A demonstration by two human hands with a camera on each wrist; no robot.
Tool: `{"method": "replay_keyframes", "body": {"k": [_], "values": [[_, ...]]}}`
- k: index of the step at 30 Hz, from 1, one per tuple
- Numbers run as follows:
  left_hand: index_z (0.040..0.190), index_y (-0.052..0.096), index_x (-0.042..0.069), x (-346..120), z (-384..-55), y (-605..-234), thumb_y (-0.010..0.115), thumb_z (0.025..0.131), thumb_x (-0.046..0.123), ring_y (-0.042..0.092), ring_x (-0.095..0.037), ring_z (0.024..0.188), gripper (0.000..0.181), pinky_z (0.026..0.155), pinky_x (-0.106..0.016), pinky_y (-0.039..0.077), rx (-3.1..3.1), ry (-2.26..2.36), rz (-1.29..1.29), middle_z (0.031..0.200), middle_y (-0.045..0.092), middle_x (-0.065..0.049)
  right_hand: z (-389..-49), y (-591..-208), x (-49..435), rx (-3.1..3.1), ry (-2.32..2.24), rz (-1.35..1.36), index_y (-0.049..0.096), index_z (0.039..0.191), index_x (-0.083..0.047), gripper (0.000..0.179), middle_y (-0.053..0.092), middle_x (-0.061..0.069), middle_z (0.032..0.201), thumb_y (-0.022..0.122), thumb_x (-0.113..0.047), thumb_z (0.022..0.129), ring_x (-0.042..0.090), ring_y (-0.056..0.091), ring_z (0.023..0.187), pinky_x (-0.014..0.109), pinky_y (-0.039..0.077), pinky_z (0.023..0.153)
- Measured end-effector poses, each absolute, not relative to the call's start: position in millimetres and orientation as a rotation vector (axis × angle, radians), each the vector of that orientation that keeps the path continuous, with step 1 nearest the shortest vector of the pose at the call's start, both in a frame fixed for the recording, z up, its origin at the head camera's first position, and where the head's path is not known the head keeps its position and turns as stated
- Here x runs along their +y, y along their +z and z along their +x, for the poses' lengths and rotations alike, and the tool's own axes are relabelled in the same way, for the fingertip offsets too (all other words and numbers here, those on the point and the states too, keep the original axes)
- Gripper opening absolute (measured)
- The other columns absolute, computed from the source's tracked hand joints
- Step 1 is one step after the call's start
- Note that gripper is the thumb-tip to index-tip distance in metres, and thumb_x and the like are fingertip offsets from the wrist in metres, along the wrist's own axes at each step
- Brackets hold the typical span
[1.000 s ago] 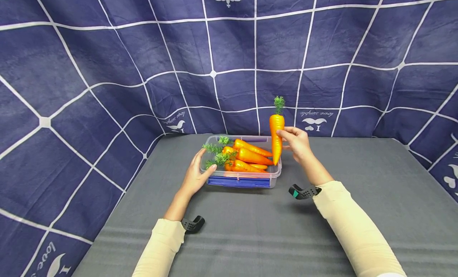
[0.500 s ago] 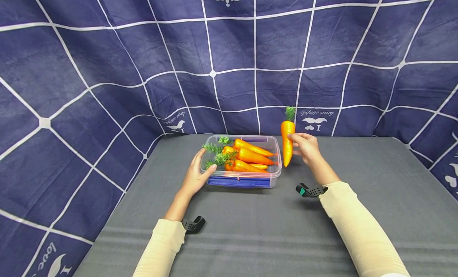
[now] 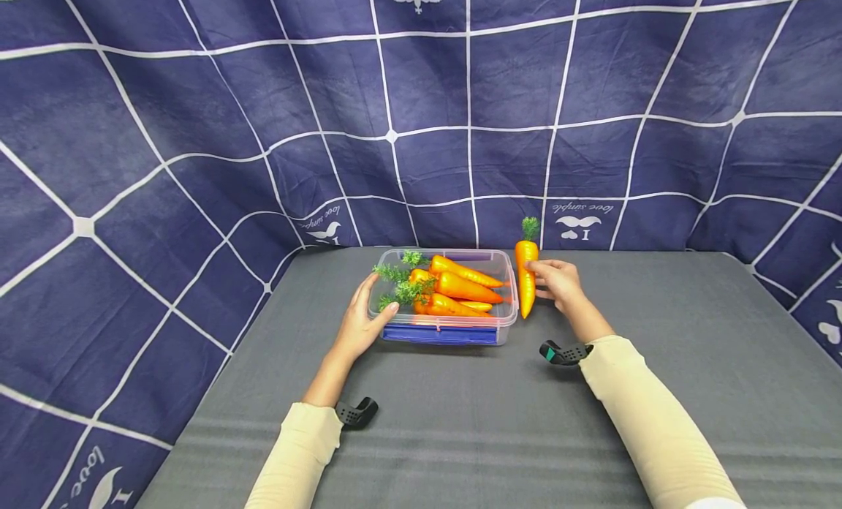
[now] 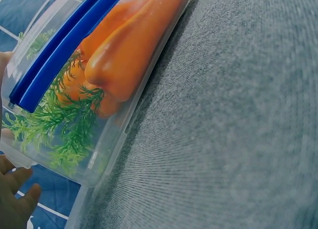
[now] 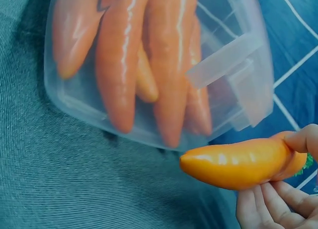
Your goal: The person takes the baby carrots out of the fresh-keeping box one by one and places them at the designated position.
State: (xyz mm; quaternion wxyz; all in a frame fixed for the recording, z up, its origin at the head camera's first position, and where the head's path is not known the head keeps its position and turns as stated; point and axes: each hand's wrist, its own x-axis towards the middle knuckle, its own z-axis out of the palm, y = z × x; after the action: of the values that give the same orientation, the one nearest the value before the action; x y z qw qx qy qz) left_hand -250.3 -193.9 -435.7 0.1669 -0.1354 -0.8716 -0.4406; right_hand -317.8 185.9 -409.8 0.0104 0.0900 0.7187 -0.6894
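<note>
The right hand (image 3: 560, 281) had its fingers (image 5: 278, 204) pinching a carrot (image 5: 236, 163), probably light, firm and slick, best held mid-body; the left hand (image 3: 356, 326), fingers spread, touched a box (image 3: 441, 334).

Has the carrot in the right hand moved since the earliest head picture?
Yes. Against the unmoved plastic container, the held carrot has gone right and down in the head view, from overlapping its right end to beside it.

Right of centre, a glossy orange carrot (image 3: 526, 275) with a feathery green top points its tip toward the frame's bottom, pinched by the right hand (image 3: 559, 284). At centre, a clear, blue-clipped box (image 3: 439, 335) holds more carrots (image 3: 465, 286), leaves leftward.
</note>
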Motion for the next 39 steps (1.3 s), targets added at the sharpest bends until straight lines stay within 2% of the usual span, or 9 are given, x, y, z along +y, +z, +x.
{"method": "replay_keyframes", "body": {"k": [4,10,17,29,34,39], "values": [[0.15,0.035,0.006,-193,-250,-436,0.066,0.09,0.031,0.031,-0.034,0.14,0.072,0.114,-0.051,0.024,-2.477,-1.252,-0.388,0.153,0.035,-0.017,-320,-418,184,2.247,-2.128,0.305,0.057,0.113,0.005,0.038,0.06,-0.007,0.073,0.068,-0.02,0.087,0.005,0.061,0.067,0.023,0.056,0.06],[0.15,0.035,0.006,-193,-251,-438,0.066,0.09,0.03,0.032,-0.034,0.14,0.072,0.114,-0.05,0.024,-2.463,-1.251,-0.397,0.152,0.035,-0.017,-322,-426,183,2.269,-2.064,0.344,0.055,0.118,0.009,0.043,0.058,-0.002,0.074,0.069,-0.019,0.087,0.005,0.059,0.063,0.024,0.057,0.058],[0.15,0.034,0.006,-193,-250,-437,0.067,0.09,0.031,0.032,-0.033,0.14,0.073,0.113,-0.051,0.025,-2.462,-1.249,-0.398,0.153,0.034,-0.016,-322,-432,178,2.295,-2.015,0.348,0.056,0.114,0.009,0.04,0.058,-0.003,0.071,0.07,-0.018,0.087,0.004,0.059,0.059,0.023,0.056,0.056],[0.151,0.034,0.007,-193,-250,-436,0.067,0.09,0.032,0.032,-0.034,0.14,0.073,0.113,-0.052,0.025,-2.467,-1.261,-0.39,0.153,0.034,-0.015,-322,-435,175,2.435,-1.896,0.35,0.059,0.115,0.013,0.05,0.063,0.002,0.072,0.073,-0.024,0.085,0.003,0.06,0.059,0.022,0.056,0.057],[0.151,0.034,0.007,-194,-250,-437,0.067,0.09,0.032,0.032,-0.034,0.14,0.073,0.113,-0.051,0.024,-2.467,-1.261,-0.39,0.153,0.034,-0.016,-322,-434,179,2.432,-1.938,0.379,0.059,0.113,0.012,0.047,0.061,-0.001,0.067,0.076,-0.022,0.084,0.003,0.059,0.057,0.021,0.055,0.055],[0.151,0.034,0.006,-194,-251,-437,0.067,0.09,0.032,0.032,-0.034,0.14,0.073,0.113,-0.051,0.024,-2.46,-1.265,-0.394,0.153,0.034,-0.016,-323,-425,183,2.47,-1.994,0.382,0.061,0.11,0.009,0.042,0.062,0.001,0.07,0.075,-0.02,0.084,0.004,0.059,0.056,0.021,0.055,0.056]]}}
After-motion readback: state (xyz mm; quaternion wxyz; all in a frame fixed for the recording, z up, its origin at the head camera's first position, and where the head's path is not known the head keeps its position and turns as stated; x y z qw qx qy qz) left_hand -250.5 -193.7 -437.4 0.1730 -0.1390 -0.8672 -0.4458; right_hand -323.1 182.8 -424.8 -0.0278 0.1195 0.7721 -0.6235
